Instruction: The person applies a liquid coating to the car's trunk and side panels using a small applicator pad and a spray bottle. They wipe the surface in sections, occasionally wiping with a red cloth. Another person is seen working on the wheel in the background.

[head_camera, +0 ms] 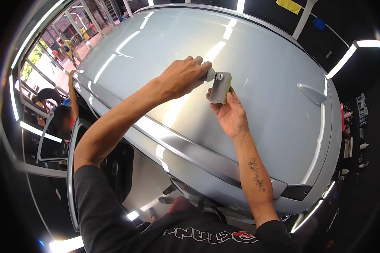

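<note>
My left hand (185, 77) grips a small bottle (210, 75), tipped sideways with its clear neck pointing right. The bottle's mouth is at or very close to the upper end of an applicator block (221, 88). This block has a grey face and a yellow-green foam side, and my right hand (229, 110) holds it from below and behind between thumb and fingers. Both hands are above the glossy light grey-blue roof (272, 126) of a car. Whether liquid is leaving the bottle cannot be made out.
A shark-fin antenna (312, 94) rises from the roof at right. A roof rail (190, 144) runs along the near side. At left a car door (72, 177) stands ajar, with a person (63, 121) close by. Bottles and tools (362, 110) line the right wall.
</note>
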A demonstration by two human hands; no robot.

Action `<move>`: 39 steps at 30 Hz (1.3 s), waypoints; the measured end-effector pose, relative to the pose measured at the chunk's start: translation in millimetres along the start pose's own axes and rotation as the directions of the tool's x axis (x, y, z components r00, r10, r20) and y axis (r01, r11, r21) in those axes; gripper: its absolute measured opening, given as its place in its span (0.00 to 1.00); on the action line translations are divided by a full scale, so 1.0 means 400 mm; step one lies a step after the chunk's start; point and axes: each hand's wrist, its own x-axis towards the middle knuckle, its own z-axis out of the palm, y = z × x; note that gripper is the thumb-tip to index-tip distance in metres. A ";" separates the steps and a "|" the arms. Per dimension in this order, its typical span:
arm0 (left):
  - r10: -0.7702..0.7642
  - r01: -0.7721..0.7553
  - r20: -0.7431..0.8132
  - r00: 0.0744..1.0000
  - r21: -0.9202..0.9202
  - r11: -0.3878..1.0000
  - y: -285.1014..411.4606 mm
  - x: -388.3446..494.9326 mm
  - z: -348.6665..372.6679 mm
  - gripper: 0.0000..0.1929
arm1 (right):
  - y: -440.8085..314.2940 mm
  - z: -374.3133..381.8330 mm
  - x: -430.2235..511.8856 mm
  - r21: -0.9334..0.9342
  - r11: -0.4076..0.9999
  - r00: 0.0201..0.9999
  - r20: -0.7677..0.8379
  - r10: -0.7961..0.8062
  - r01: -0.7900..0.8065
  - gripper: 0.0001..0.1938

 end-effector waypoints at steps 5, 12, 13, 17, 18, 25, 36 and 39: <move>0.037 -0.065 0.107 0.994 0.265 0.962 0.005 0.042 -0.023 0.18 | -0.007 0.003 0.004 0.049 0.999 1.000 -0.001 -0.002 0.002 0.22; 0.030 -0.070 0.147 0.989 0.272 0.960 0.016 0.048 -0.017 0.17 | -0.001 0.003 0.006 0.070 0.997 0.999 -0.021 -0.028 0.030 0.22; 0.013 -0.048 0.150 0.989 0.232 0.971 0.023 0.036 -0.015 0.17 | -0.001 0.002 0.005 0.071 0.997 0.999 -0.027 -0.025 0.027 0.22; -0.061 0.052 0.144 0.988 0.067 0.996 0.059 -0.030 0.007 0.19 | -0.002 0.000 0.002 0.073 0.997 0.998 -0.058 -0.008 0.012 0.21; -0.096 0.096 0.147 0.984 0.013 0.995 0.065 -0.047 0.016 0.20 | 0.000 0.001 0.002 0.071 0.997 0.997 -0.075 0.009 -0.003 0.21; -0.452 0.280 -0.135 0.882 -0.622 0.732 0.116 -0.171 0.131 0.21 | -0.018 0.001 -0.011 0.224 0.973 0.983 -0.161 0.094 -0.057 0.22; -0.710 0.152 -0.323 0.626 -0.843 0.517 0.325 -0.341 0.301 0.27 | -0.201 -0.130 0.356 -0.966 -0.116 0.792 -0.118 -0.600 -0.232 0.20; -0.647 0.311 -0.237 0.725 -0.725 0.614 0.339 -0.352 0.295 0.25 | -0.154 -0.142 0.467 -0.887 -0.380 0.829 -0.007 -0.559 -0.263 0.15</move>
